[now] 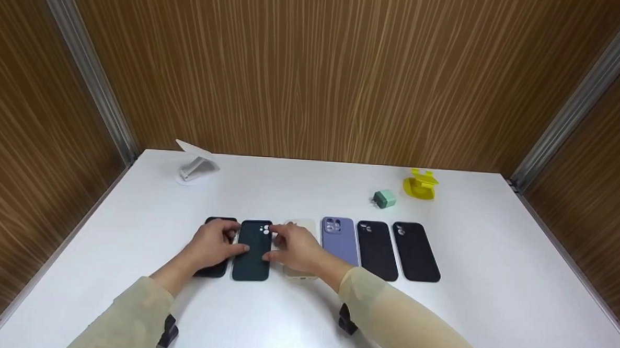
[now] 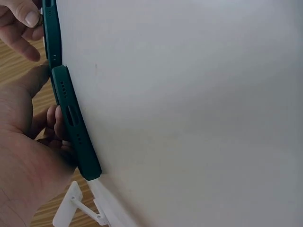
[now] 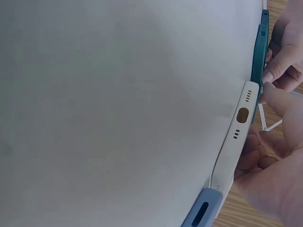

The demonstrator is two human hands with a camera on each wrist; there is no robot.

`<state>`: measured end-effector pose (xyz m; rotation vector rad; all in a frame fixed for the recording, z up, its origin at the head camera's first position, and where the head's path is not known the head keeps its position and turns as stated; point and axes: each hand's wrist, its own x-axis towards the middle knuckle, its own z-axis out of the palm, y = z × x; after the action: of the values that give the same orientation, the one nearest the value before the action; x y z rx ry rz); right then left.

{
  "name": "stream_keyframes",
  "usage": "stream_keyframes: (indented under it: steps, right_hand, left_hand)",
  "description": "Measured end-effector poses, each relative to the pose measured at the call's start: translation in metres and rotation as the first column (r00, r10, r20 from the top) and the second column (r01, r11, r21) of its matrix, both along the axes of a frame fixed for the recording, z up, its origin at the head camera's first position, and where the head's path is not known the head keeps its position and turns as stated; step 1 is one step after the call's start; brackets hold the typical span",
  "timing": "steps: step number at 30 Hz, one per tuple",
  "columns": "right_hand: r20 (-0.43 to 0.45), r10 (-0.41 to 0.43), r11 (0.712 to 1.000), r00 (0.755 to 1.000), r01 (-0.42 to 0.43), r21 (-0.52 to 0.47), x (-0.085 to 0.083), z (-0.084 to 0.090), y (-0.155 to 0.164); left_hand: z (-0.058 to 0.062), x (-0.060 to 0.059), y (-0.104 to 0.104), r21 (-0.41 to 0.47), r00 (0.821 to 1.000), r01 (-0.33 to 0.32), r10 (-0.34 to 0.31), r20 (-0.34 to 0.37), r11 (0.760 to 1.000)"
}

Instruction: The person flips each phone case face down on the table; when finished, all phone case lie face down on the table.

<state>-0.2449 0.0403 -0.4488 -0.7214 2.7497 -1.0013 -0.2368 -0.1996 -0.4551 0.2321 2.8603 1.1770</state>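
Several phone cases lie in a row on the white table [image 1: 494,266]. My left hand [image 1: 213,245] lies over the leftmost black case [image 1: 212,270], with its thumb against the left side of the dark green case [image 1: 251,258]. My right hand [image 1: 292,246] covers most of a cream case [image 1: 299,273]; its thumb and forefinger touch the green case's right side. In the left wrist view, my left hand [image 2: 28,156] lies against the green case [image 2: 71,123]. The right wrist view shows my right hand [image 3: 274,179] beside the cream case [image 3: 236,127] and green case [image 3: 258,52].
Right of the cream case lie a lavender case [image 1: 338,240] and two black cases [image 1: 376,249] [image 1: 415,251]. A white folding stand [image 1: 195,164] sits at the back left. At the back right are a small green charger [image 1: 385,198] and a yellow stand [image 1: 419,185]. Wood-grain walls enclose the table.
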Motion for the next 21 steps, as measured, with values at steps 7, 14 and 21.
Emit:
stream_keyframes:
  steps: [7, 14, 21]
  right_hand:
    - [-0.004, 0.021, 1.000, 1.000, -0.021, 0.016, -0.0023, -0.0045, 0.0019]
    - [0.005, 0.010, 1.000, 1.000, -0.010, 0.017, -0.0026, -0.0089, 0.0034]
    - [0.011, 0.008, 1.000, 1.000, -0.008, -0.015, -0.0043, -0.0093, 0.0027]
  left_hand:
    - [-0.0009, 0.0020, 0.0003, -0.018, 1.000, 0.004, -0.004, 0.012, 1.000]
    - [-0.0015, 0.0016, 0.0007, -0.014, 1.000, 0.006, -0.006, 0.024, 1.000]
    - [-0.0008, 0.0002, 0.0001, -0.006, 0.998, -0.008, 0.008, 0.056, 1.000]
